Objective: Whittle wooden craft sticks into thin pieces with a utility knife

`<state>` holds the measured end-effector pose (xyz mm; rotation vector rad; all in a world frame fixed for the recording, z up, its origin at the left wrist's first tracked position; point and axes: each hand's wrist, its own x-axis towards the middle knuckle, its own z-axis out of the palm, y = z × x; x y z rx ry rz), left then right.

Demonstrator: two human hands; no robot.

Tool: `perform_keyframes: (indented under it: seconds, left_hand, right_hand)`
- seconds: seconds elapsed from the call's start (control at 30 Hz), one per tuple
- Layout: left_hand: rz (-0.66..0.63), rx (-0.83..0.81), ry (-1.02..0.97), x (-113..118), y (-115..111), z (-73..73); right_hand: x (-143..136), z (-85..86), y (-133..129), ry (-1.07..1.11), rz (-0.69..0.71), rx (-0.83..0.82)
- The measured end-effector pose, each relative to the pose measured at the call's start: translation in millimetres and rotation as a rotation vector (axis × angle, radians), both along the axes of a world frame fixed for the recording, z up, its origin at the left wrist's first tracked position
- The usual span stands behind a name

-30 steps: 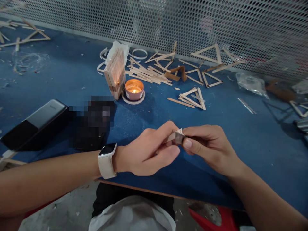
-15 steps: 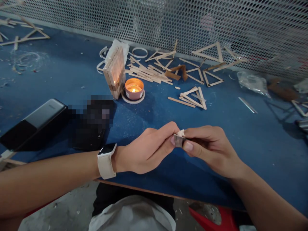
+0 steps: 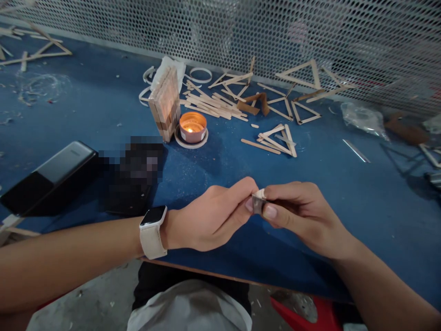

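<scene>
Perforated metal mesh runs along the back of a blue table (image 3: 86, 105) strewn with craft sticks. At lower centre of the frame the left hand (image 3: 210, 218) and the right hand (image 3: 299, 216) meet just above the table's near edge, both pinching one small piece (image 3: 257, 202), pale on top and dark on its near face; what it is cannot be told. Each grip is clenched on it, thumb and forefinger tips pressed from either side. A white watch (image 3: 151, 232) sits on the left wrist.

Higher up, at centre, a lit candle (image 3: 192, 128) burns beside a standing block of sticks (image 3: 164, 105), with loose sticks (image 3: 213, 105) and glued triangles (image 3: 277, 140) to its right. A dark power bank (image 3: 48, 179) lies at left.

The step looks like pressing or peeling the piece between fingertips, which calls for steady, fine pressure.
</scene>
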<state>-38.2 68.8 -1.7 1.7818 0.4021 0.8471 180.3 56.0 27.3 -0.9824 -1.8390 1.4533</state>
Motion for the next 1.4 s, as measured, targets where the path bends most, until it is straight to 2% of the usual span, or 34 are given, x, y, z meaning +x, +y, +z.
perform_keyframes:
  seconds: [0.2, 0.43, 1.4]
  left_hand:
    - [0.001, 0.024, 0.018, -0.7, 0.6, 1.9]
    - [-0.03, 0.086, -0.046, 0.6, 3.8, -5.2]
    - [-0.005, 0.048, -0.002, -1.5, 2.6, -2.8]
  right_hand:
    - [0.2, -0.6, -0.3, 0.022, 0.024, -0.013]
    - [1.8, -1.8, 0.6, 0.011, 0.029, 0.063]
    - [2.2, 0.3, 2.0, -0.031, 0.018, 0.058]
